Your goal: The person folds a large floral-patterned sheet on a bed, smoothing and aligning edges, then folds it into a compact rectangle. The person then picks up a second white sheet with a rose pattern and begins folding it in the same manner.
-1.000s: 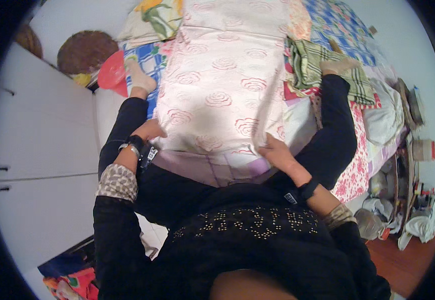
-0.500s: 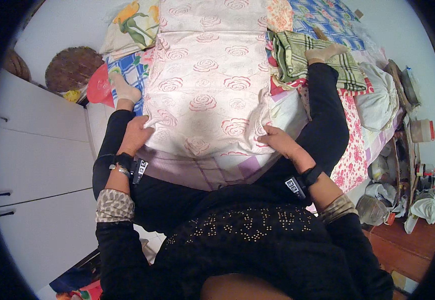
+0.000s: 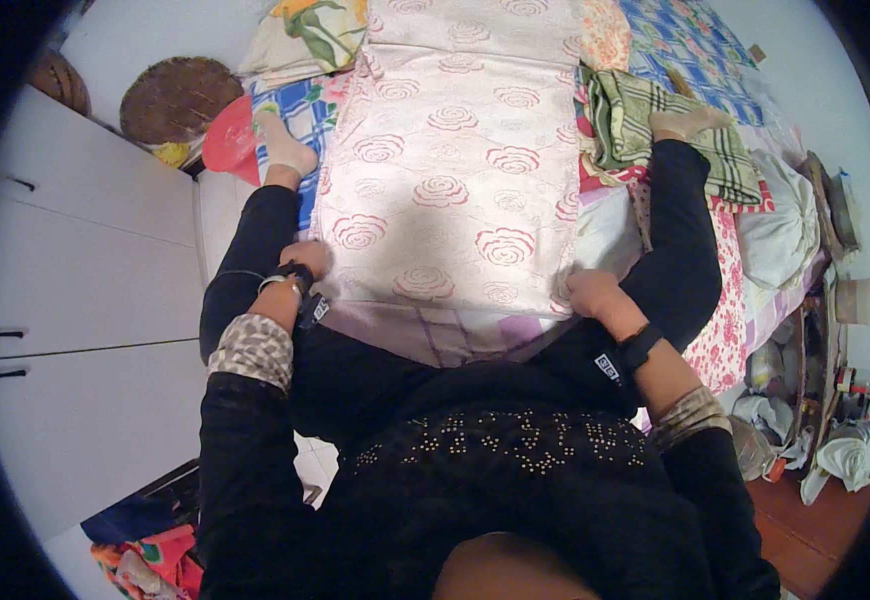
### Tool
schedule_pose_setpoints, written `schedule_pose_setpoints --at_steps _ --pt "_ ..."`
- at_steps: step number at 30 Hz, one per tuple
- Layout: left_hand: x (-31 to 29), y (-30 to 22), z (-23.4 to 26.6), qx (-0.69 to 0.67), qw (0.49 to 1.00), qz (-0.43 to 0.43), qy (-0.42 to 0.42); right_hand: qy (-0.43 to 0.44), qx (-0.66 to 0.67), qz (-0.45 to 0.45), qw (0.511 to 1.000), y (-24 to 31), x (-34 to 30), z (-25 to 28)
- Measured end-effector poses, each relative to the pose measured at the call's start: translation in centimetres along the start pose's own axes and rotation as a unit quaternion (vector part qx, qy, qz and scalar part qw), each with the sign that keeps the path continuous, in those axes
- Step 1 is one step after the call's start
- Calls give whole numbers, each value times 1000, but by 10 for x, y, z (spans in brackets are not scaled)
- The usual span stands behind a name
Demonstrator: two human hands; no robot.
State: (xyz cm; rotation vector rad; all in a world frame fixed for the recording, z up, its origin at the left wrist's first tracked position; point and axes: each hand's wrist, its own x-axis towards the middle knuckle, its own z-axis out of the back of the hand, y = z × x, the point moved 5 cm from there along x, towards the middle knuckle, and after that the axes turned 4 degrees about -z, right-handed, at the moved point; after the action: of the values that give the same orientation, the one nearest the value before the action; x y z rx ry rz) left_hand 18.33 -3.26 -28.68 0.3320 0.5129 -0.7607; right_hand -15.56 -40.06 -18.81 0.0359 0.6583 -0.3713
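Note:
A long pale cloth with red rose outlines (image 3: 440,190) lies spread out between my legs, running away from me past the top of the view. My left hand (image 3: 308,260) is closed at its near left side. Around the near right corner, the fingers of my right hand (image 3: 593,292) are pinched on the cloth. Between the two hands the near edge runs fairly straight and flat. A crosswise fold line shows farther up. Beneath the cloth is a white and purple checked sheet (image 3: 445,335).
A green checked folded cloth (image 3: 625,120) lies by my right foot, with a white bag (image 3: 780,215) beyond it. White cabinets (image 3: 95,300) stand at left, near a red plastic item (image 3: 230,140) and a round woven mat (image 3: 177,98). Jars and bottles crowd the right shelf (image 3: 815,350).
The near right part of the cloth, bunched before, now lies smoother and straighter. My right hand has shifted outward to the corner. The whole view has moved slightly.

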Motion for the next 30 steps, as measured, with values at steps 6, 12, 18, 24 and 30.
schedule_pose_setpoints --at_steps 6,12,18,24,30 --pt "23 9 -29 -26 998 59 -19 -103 -51 13 993 13 -3 36" --pt "63 30 -84 5 992 105 -69 -118 165 296 934 113 40 -9" --pt "52 19 -57 28 991 99 -86 266 127 154 943 72 47 -61" --pt "-14 -76 86 -106 938 -138 -300 108 465 255 841 123 66 19" --pt "-18 -134 32 -248 938 -197 141 181 38 192 964 118 61 -5"
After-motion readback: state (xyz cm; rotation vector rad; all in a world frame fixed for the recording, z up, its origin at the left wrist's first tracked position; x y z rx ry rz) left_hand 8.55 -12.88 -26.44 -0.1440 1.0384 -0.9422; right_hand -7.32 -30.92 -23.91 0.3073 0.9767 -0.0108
